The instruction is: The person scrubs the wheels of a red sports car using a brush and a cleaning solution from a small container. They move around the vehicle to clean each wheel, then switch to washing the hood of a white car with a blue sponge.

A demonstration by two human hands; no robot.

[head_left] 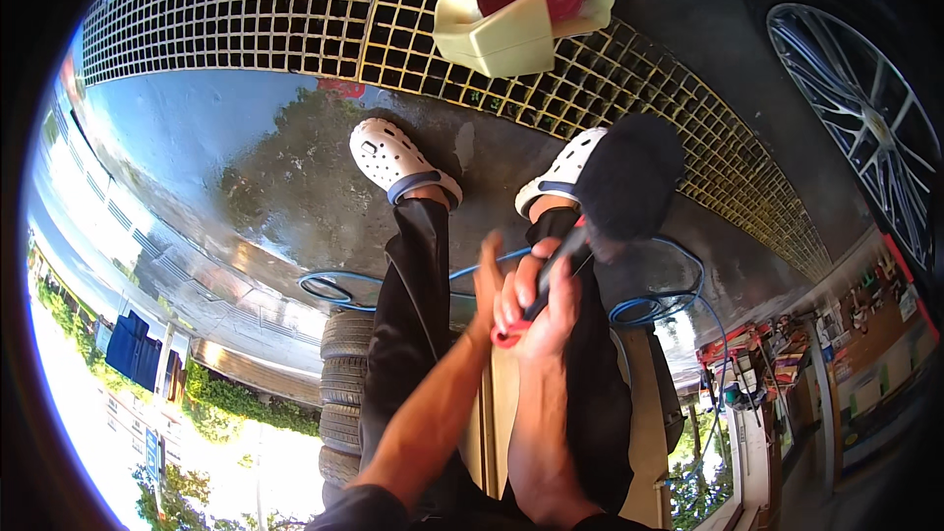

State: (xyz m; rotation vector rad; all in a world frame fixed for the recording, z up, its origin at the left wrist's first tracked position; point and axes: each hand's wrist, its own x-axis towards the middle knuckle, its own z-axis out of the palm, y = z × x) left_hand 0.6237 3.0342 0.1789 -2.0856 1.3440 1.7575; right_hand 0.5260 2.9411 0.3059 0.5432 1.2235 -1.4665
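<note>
A brush with a black, fuzzy head [630, 177] and a black-and-red handle is gripped in my right hand [549, 313], its fingers wrapped round the handle. The head points up and to the right and hides part of my right shoe. Just left of the handle, my left hand [488, 280] is somewhat blurred, with its fingers stretched out. Whether it touches the handle or my right hand, I cannot tell. Beyond my feet stands a cut-open, pale yellow plastic container [511, 37] with a red inside, resting on the floor grating.
A yellow floor grating [246, 20] runs across the wet floor. At the right is a car wheel [865, 113] with silver spokes. A blue hose [339, 280] loops behind my legs, near stacked tyres [341, 383]. White clogs [401, 157] are on my feet.
</note>
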